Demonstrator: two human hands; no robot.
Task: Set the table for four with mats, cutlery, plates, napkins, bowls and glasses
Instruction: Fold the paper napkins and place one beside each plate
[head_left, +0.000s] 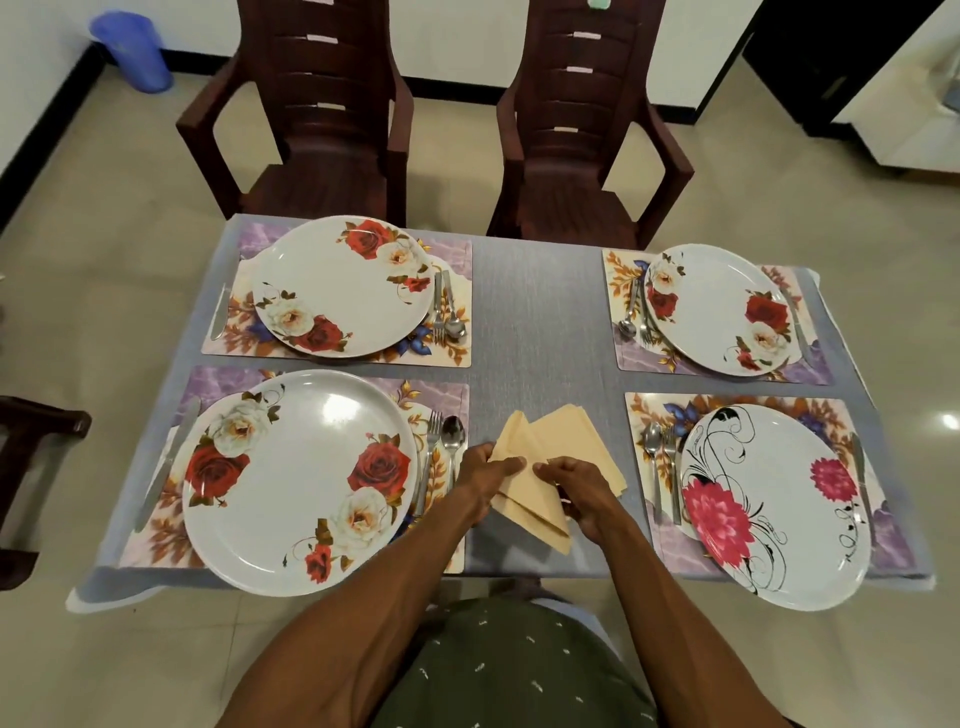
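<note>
Hands: left hand (480, 470) and right hand (576, 488) are pinching yellow napkin (530, 493), fingers curled on it.
Plates: four plates are sitting at 10, 2, 8, 4 o'clock.

My two forearms are bare from elbow to wrist, with no sleeve in view. My left hand (485, 470) and right hand (579, 491) carry no rings, watch or gloves. My torso wears an olive-green fabric shirt (519, 670) printed with small, scattered white marks. A pale blue edge shows at its upper right.
</note>
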